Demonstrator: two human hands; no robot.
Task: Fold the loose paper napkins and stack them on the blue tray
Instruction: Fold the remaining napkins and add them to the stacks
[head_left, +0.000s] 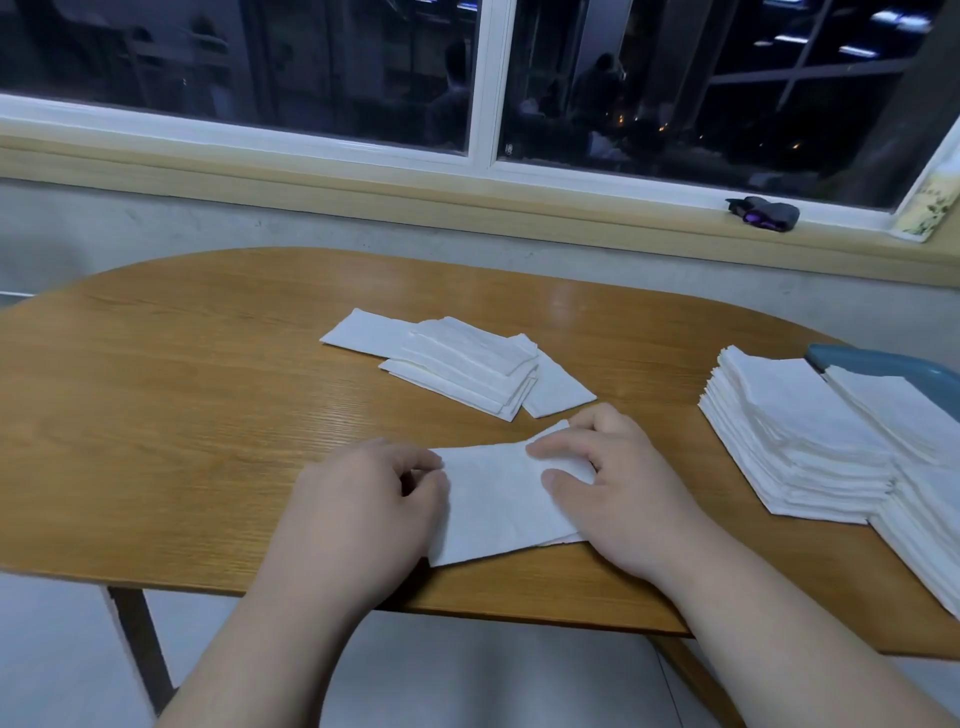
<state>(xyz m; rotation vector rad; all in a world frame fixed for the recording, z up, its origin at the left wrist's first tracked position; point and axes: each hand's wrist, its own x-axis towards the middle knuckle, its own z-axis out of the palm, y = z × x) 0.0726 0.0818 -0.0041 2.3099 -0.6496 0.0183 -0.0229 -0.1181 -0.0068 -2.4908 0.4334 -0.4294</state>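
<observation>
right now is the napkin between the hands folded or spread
Mid-fold: the napkin has its right end turned over in the right hand; the left hand grips its left edge.

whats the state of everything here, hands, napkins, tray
white paper napkin under the hands: lying on the table, right end lifted mid-fold
left hand: pinches its left edge
right hand: grips its right end
small pile of folded white napkins: loosely stacked on the wooden table
tall stack of white napkins: squared up
blue tray: mostly covered by napkins
</observation>
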